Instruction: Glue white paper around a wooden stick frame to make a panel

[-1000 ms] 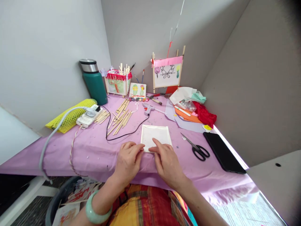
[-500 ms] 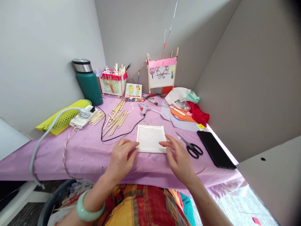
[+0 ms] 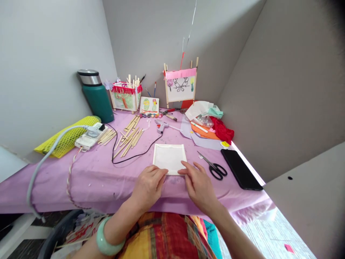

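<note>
Danger here: your left hand [image 3: 149,187] and right hand [image 3: 198,186] are apart, only fingertips on the white square card [image 3: 169,159], so uneven pressing could slide it crooked.

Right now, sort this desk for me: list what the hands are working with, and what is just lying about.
Working with: left hand, right hand, white square panel.

Lying about: hot glue gun, scissors, wooden craft sticks, green flask, black tablet.

White square paper-faced panel [image 3: 169,158], thin raised rim all round, lay flat on lilac tablecloth [image 3: 88,183], close to near edge.
</note>
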A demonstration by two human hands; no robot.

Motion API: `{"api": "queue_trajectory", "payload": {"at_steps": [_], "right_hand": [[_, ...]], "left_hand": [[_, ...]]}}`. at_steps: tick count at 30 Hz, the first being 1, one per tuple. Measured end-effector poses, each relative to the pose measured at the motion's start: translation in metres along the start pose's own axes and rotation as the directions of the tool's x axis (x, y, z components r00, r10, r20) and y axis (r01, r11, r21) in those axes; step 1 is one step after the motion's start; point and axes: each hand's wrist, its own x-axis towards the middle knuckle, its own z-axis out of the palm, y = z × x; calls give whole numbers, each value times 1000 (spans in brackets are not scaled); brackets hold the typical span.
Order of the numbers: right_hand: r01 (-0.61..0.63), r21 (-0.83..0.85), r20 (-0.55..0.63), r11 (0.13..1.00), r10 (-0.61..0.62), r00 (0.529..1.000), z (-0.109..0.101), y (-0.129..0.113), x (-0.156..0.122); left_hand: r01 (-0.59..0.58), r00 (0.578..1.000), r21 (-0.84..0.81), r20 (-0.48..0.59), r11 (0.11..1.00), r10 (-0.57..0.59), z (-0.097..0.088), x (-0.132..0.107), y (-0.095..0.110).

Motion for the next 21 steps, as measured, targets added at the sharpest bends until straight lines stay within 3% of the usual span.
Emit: {"api": "queue_trajectory", "payload": {"at_steps": [4, 11, 13, 15, 18, 21], "right_hand": [[-108, 129, -26, 986, 112, 993, -14, 6, 1], [47, -39, -47, 998, -49, 998, 3, 0, -1], [14, -15, -45, 1000, -14, 999, 4, 2, -2], [-78, 111, -14, 991, 80, 997, 0, 5, -2], [-260, 420, 23, 870, 277, 961, -11, 8, 1], [-298, 732, 23, 612, 415, 909, -20, -2, 6]], "left_hand": [[-56, 998, -53, -37, 997, 54, 1, 8, 8], [21, 993, -34, 120, 999, -17, 15, 17, 19], [47, 991, -40, 128, 998, -41, 16, 16, 17], [81, 989, -69, 128, 994, -72, 15, 15, 14], [134, 987, -156, 106, 978, -119, 10, 17, 13], [190, 980, -264, -1, 946, -197, 1, 22, 18]]}}
